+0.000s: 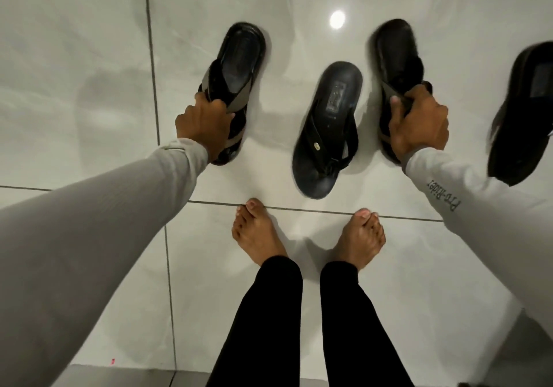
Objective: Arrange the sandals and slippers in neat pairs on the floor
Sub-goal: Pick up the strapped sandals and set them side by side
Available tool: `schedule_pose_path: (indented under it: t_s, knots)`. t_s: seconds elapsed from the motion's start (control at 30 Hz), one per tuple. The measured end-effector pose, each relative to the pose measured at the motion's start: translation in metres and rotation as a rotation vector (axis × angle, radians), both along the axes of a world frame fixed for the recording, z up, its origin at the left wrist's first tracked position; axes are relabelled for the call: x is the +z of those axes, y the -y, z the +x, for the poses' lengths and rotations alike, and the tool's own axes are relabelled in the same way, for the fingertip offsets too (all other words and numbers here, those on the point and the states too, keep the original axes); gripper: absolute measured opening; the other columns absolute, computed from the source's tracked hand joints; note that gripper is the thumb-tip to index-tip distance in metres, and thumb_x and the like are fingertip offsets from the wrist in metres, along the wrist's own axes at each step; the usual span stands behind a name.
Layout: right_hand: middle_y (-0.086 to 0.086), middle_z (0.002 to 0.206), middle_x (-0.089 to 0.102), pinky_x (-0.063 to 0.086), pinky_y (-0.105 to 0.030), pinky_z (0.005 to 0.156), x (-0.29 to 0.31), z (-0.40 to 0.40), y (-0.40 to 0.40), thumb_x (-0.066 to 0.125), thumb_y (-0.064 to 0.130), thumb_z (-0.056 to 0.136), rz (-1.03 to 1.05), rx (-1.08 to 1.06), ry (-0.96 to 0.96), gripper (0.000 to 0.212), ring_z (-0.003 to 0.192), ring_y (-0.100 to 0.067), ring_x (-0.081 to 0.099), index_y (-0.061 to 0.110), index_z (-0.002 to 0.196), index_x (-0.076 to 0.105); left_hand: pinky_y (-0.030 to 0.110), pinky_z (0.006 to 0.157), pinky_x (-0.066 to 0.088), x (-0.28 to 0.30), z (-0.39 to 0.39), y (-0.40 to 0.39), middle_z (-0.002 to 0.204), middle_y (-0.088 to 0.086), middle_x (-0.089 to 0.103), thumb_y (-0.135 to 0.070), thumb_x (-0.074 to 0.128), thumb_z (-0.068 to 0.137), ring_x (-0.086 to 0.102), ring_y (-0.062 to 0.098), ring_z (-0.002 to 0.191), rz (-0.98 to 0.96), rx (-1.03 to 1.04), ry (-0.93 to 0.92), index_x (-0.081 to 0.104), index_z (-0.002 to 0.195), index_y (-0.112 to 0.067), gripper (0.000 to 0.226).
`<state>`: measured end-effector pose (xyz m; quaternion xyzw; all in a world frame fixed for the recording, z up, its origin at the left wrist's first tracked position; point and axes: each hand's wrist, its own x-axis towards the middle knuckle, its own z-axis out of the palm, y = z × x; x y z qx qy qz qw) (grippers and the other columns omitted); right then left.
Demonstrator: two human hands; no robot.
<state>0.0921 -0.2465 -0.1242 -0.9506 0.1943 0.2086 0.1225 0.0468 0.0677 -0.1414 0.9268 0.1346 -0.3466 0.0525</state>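
Observation:
Four dark pieces of footwear lie on the glossy white tiled floor [89, 57]. My left hand [202, 125] grips the grey straps of a black sandal [239, 54] at the left. My right hand [419, 126] grips the straps of the matching black sandal [395, 48] at the right. Between them lies a black flip-flop [329, 111], heel away from me, untouched. A second black flip-flop [526, 102] lies at the far right edge, partly cut off by the frame.
My bare feet [257, 231] stand on the tile just in front of the middle flip-flop, legs in black trousers. A ceiling light reflects on the floor [337, 19]. Open tile stretches to the left and beyond the sandals.

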Motion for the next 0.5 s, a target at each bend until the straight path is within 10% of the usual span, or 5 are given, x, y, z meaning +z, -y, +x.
schedule_pose_path:
  t_s: [0.3,0.5]
  knots:
    - [-0.013,0.103,0.064,0.044,-0.042,0.073,0.065,0.028,-0.094,0.040,0.046,0.095,0.062,0.288,0.206,0.040,0.096,-0.039,0.060,0.011,0.106,0.055,0.047,0.085,0.046,0.033,-0.019,-0.057,0.115,0.022,0.063,-0.036,0.046,0.101,0.062,0.045,0.102,0.061,0.046,-0.041,0.058,0.114,-0.009,0.033]
    - [-0.015,0.111,0.068,0.047,-0.043,0.082,0.056,0.017,-0.179,0.042,0.049,0.095,0.090,0.324,-0.017,0.043,0.102,-0.039,0.063,0.015,0.113,0.060,0.047,0.080,0.046,0.023,-0.034,-0.070,0.112,0.021,0.064,-0.032,0.043,0.101,0.064,0.044,0.097,0.031,0.093,0.007,0.049,0.122,-0.012,0.030]
